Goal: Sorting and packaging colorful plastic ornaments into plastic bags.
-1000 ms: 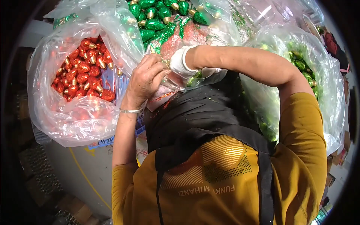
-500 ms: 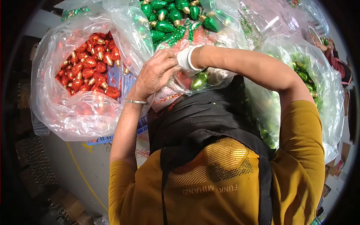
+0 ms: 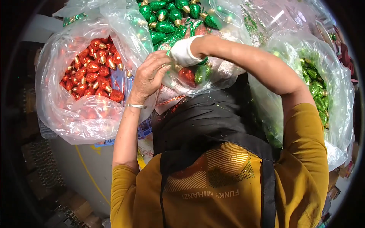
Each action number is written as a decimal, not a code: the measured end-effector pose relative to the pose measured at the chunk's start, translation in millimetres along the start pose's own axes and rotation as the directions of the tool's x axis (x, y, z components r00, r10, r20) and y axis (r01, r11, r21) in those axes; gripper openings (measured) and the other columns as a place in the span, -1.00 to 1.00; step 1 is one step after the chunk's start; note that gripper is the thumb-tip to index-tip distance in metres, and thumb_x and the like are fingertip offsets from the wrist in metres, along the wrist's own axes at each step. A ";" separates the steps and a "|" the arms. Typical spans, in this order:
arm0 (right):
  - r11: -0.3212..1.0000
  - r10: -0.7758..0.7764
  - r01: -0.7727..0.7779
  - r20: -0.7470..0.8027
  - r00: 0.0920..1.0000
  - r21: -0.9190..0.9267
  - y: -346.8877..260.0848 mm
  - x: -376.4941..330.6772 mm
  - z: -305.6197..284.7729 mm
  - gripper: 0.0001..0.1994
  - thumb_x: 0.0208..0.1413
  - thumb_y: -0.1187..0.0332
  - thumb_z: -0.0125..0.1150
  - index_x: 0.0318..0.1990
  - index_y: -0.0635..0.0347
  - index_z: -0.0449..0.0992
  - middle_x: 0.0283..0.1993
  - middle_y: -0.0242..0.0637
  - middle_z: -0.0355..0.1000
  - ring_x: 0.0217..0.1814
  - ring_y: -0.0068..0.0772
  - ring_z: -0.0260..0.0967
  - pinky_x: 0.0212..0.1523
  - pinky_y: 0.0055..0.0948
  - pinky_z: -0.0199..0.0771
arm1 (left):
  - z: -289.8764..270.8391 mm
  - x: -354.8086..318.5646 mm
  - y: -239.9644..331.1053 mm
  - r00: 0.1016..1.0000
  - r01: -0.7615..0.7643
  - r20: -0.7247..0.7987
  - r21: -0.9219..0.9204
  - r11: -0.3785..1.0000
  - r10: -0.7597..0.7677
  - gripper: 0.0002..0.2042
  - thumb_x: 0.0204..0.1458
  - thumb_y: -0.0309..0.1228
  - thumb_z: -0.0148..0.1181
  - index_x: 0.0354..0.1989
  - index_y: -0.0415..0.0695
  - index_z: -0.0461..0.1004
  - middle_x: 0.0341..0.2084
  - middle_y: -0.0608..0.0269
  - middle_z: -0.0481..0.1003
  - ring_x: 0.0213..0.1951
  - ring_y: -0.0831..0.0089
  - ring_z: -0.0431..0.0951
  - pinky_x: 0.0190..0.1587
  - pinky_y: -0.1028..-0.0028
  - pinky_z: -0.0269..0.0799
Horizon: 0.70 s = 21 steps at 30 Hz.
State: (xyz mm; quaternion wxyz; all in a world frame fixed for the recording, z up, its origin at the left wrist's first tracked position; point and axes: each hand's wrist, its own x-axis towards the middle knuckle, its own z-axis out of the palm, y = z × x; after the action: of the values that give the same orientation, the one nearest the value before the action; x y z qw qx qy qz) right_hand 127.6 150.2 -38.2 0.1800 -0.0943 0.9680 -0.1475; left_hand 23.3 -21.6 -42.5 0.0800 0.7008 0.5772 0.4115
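left hand curls beside the white-gloved right hand, red bulb and green bulb bunched just below, presumably for easy reach; can't tell either hand's grip!

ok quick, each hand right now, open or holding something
Left hand: fingers curled by the clear bag; whether it grips anything can't be told.
Right hand: in a white glove, fingers hidden; open or closed can't be told.
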 end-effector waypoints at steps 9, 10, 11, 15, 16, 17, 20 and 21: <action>0.992 0.099 -0.094 0.062 0.993 -0.079 12.4 9.4 19.1 -0.66 0.03 0.27 0.15 0.00 0.02 0.38 -0.16 -0.04 0.48 -0.17 0.04 0.45 -0.16 -0.15 0.45 | 6.3 8.7 1.0 0.997 0.012 0.076 -0.045 0.999 -0.008 -0.90 -0.06 -0.60 0.20 -0.33 -0.27 0.52 -0.25 0.09 0.52 0.01 0.12 0.47 0.06 0.30 0.36; 0.986 0.144 -0.141 0.028 0.989 -0.084 21.0 18.0 36.7 -0.64 0.03 0.26 0.16 0.02 -0.01 0.37 -0.11 -0.06 0.46 -0.12 0.03 0.43 -0.13 -0.14 0.44 | 8.8 10.2 1.5 0.998 -0.009 0.067 -0.048 0.999 0.012 -0.91 -0.05 -0.61 0.19 -0.34 -0.28 0.52 -0.25 0.10 0.52 0.03 0.11 0.46 0.06 0.28 0.35; 0.978 0.188 -0.188 -0.006 0.982 -0.086 29.0 27.0 54.1 -0.62 0.02 0.24 0.16 0.04 -0.05 0.35 -0.05 -0.07 0.44 -0.07 0.02 0.42 -0.09 -0.14 0.43 | 11.2 13.9 1.2 0.998 -0.030 0.059 -0.053 0.998 0.033 -0.92 -0.04 -0.62 0.19 -0.35 -0.29 0.52 -0.25 0.10 0.51 0.04 0.10 0.45 0.07 0.27 0.34; 0.975 0.156 -0.157 -0.020 0.988 -0.157 59.2 45.7 74.6 -0.60 0.01 0.22 0.17 0.05 -0.11 0.35 0.07 -0.11 0.39 0.06 -0.02 0.38 0.00 -0.11 0.40 | 23.0 15.5 -0.7 0.999 -0.041 -0.011 -0.068 0.997 0.041 -0.93 -0.04 -0.62 0.19 -0.36 -0.29 0.52 -0.25 0.10 0.51 0.04 0.08 0.45 0.07 0.25 0.33; 0.976 0.108 -0.107 -0.001 0.994 -0.188 60.5 47.3 77.2 -0.61 0.01 0.21 0.17 0.05 -0.12 0.36 0.10 -0.12 0.38 0.10 -0.04 0.36 0.03 -0.10 0.39 | 24.7 13.5 0.4 0.999 -0.039 -0.012 -0.075 0.996 0.039 -0.93 -0.04 -0.62 0.19 -0.36 -0.29 0.52 -0.25 0.10 0.51 0.04 0.08 0.45 0.07 0.25 0.33; 0.977 0.111 -0.108 0.007 0.994 -0.187 61.0 46.8 82.2 -0.61 0.01 0.21 0.17 0.05 -0.12 0.36 0.10 -0.12 0.38 0.10 -0.04 0.36 0.03 -0.10 0.39 | 26.0 12.8 1.3 0.999 -0.052 -0.005 -0.077 0.996 0.052 -0.92 -0.04 -0.62 0.18 -0.35 -0.29 0.52 -0.25 0.09 0.51 0.04 0.08 0.45 0.07 0.25 0.33; 0.992 0.060 -0.066 -0.056 0.997 -0.105 42.4 32.4 56.9 -0.66 0.00 0.22 0.15 -0.01 -0.07 0.42 -0.01 -0.09 0.44 0.01 0.00 0.42 -0.04 -0.11 0.43 | 21.8 7.3 -1.5 0.998 -0.052 -0.047 -0.072 0.996 0.049 -0.92 -0.04 -0.62 0.18 -0.34 -0.29 0.52 -0.25 0.09 0.50 0.05 0.08 0.44 0.07 0.25 0.33; 0.992 0.048 -0.052 -0.037 0.998 -0.115 32.7 27.7 46.1 -0.66 0.00 0.22 0.15 -0.01 -0.07 0.42 -0.01 -0.09 0.44 0.01 0.00 0.42 -0.04 -0.11 0.43 | 19.8 5.3 -3.0 0.998 -0.048 -0.047 -0.075 0.996 0.045 -0.91 -0.04 -0.62 0.18 -0.34 -0.29 0.52 -0.25 0.09 0.50 0.05 0.07 0.44 0.07 0.25 0.34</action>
State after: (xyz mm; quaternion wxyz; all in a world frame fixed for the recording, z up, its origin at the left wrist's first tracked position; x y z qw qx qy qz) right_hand 115.3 162.8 -98.6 0.1615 -0.0777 0.9798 -0.0882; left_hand 34.3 -8.8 -54.6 0.0838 0.7011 0.5464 0.4505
